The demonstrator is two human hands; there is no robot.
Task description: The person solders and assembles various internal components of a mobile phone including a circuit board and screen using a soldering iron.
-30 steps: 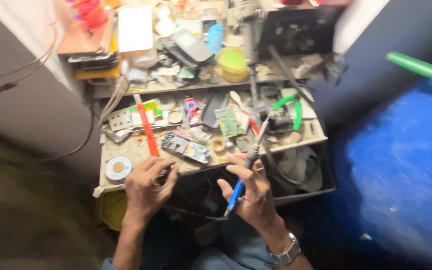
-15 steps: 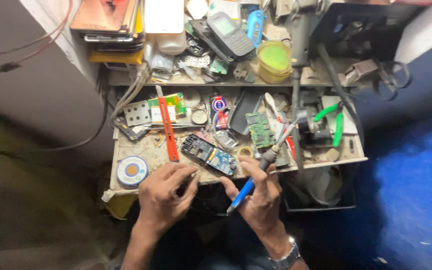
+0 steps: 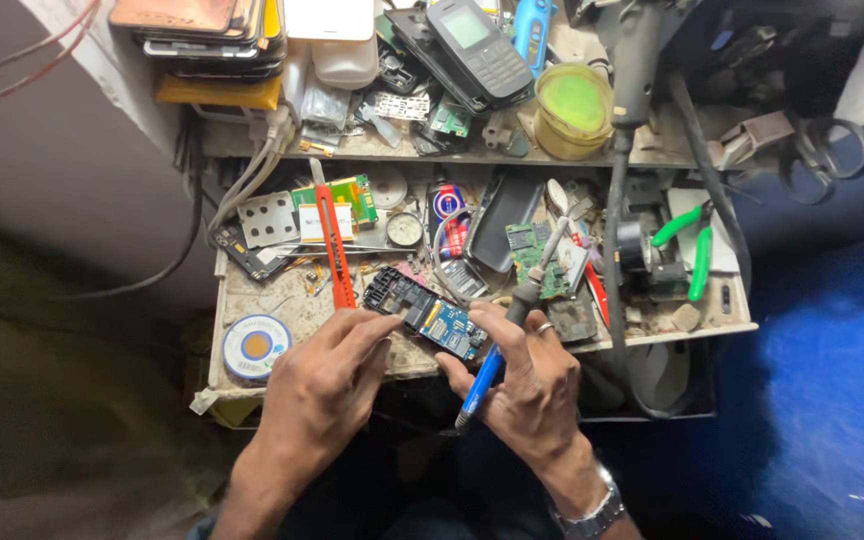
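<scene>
Your left hand [image 3: 327, 385] pinches the near end of the phone board [image 3: 424, 312], fingertips closed on its black edge, and the board lies low over the front of the bench [image 3: 282, 300], tilted toward you. Your right hand [image 3: 527, 385] is closed around the iron [image 3: 497, 350], blue handle down through the fist and the tip up past the board's right end; whether the tip touches anything is hard to tell. A solder reel [image 3: 255, 345] sits left of your left hand, a red knife [image 3: 333, 250] just behind it, green pliers [image 3: 690, 245] well off to the right
</scene>
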